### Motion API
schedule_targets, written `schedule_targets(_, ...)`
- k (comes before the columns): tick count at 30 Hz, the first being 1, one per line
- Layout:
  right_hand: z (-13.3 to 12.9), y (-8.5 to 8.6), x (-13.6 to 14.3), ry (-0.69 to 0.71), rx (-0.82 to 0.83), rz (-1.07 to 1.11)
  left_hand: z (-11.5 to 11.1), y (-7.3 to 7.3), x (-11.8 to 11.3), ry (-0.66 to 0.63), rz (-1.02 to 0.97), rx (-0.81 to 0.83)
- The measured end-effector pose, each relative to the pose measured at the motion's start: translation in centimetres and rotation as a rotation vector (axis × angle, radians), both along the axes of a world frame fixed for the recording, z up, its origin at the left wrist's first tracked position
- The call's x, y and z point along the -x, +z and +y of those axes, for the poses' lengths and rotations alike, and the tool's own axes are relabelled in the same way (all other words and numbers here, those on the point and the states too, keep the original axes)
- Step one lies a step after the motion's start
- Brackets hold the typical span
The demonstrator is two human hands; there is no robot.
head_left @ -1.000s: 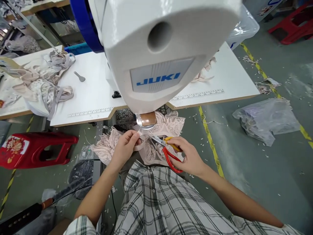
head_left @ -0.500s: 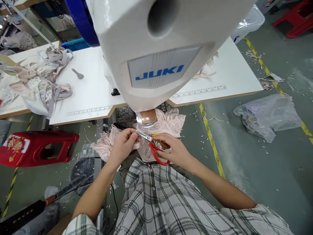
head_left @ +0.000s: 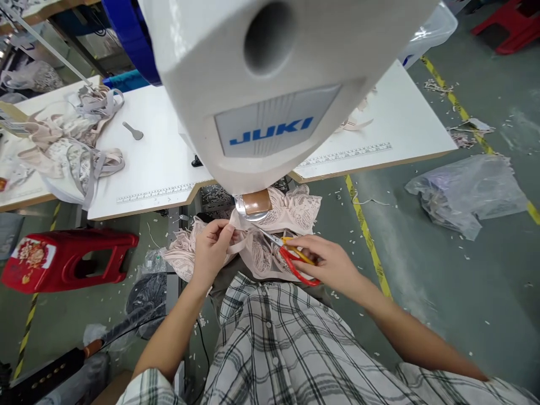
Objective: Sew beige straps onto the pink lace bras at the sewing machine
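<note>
Pale pink lace bras lie under the sewing machine head and over my lap. My left hand is closed, pinching a pink strap or band of a bra between thumb and fingers, just below the machine's metal plate. In my right hand is a pair of scissors with red and yellow handles. Their blades point up and left over the lace, a short way from my left fingers. How far the blades are parted is hard to see.
A white worktable with printed rulers surrounds the machine. Finished-looking bras are heaped at its left, near a small grey flat tool. A red stool stands left; a plastic bag lies on the floor right.
My right hand has drawn the scissors right and slightly down, away from my left fingers. My left hand has shifted slightly left and still pinches the fabric.
</note>
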State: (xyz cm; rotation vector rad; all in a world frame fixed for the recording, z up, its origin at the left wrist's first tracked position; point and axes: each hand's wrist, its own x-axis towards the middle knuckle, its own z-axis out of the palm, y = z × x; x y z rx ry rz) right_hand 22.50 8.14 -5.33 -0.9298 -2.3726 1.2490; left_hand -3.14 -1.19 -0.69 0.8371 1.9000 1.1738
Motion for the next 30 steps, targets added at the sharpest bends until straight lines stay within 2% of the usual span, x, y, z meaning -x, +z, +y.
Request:
schedule_targets(2, 2.6, 0.1, -1.1, -0.014, -0.06, -0.06, -0.1, -0.1, 0.8, -0.043, 0.234, -0.01)
schedule_targets(4, 5.9, 0.2, -1.3, -0.1, -0.179, -0.131, -0.2, -0.1, 1.6, -0.086, 0.458, -0.009)
schedule_targets(6, 9.7, 0.5, -0.4, -0.202, -0.307, -0.181, -0.3, 0.2, 2.3, -0.135, 0.56, 0.001)
schedule_targets(8, 13.7, 1.1, 1.2, -0.225, -0.374, -0.206, 0.0, 0.5, 3.2, -0.227, 0.526, 0.02)
schedule_targets(11, 19.3, 2.6, 3.4, -0.194, -0.416, -0.187, 1.0, 0.7, 5.0, -0.359, 0.273, 0.123)
schedule_targets(13, 20.8, 3.5, 4.1, -0.217, -0.456, -0.153, 1.6, 0.5, 6.1, -0.463, 0.196, 0.146)
schedule_targets(15, 19.5, 3.8, 4.3, -0.255, -0.479, -0.104, 1.9, 0.3, 6.5, -0.482, 0.309, 0.151)
schedule_targets(17, 15.9, 3.5, 4.2, -0.236, -0.46, -0.052, 1.9, 0.0, 6.0, -0.465, 0.585, 0.094)
schedule_targets(18, 13.6, 3.1, 4.2, -0.166, -0.416, -0.025, 1.8, 0.0, 5.3, -0.465, 0.725, 0.042)
schedule_targets(19, 11.2, 2.6, 4.2, -0.029, -0.336, 0.022, 1.7, -0.1, 4.4, -0.485, 0.83, -0.013)
schedule_targets(20, 9.0, 2.2, 4.3, 0.145, -0.207, 0.098, 1.6, 0.0, 3.3, -0.524, 0.891, -0.055)
schedule_targets(21, 6.9, 1.7, 4.3, 0.257, -0.099, 0.163, 1.6, 0.2, 2.1, -0.563, 0.912, -0.085)
schedule_targets(22, 5.2, 1.4, 4.4, 0.326, 0.006, 0.227, 1.5, 0.4, 0.8, -0.594, 0.904, -0.092)
schedule_targets(23, 3.9, 1.1, 4.6, 0.339, 0.104, 0.282, 1.5, 0.7, -0.4, -0.615, 0.905, -0.091)
schedule_targets(25, 2.2, 1.0, 5.3, 0.229, 0.306, 0.37, 1.8, 1.3, -2.4, -0.611, 0.862, -0.114)
schedule_targets(26, 1.8, 1.1, 5.7, 0.152, 0.431, 0.404, 2.0, 1.6, -3.2, -0.568, 0.803, -0.126)
schedule_targets(28, 1.8, 1.8, 6.6, -0.024, 0.627, 0.434, 2.5, 2.1, -4.2, -0.48, 0.602, -0.128)
schedule_targets(30, 2.3, 3.0, 7.5, -0.162, 0.654, 0.431, 2.9, 2.5, -4.9, -0.347, 0.424, -0.121)
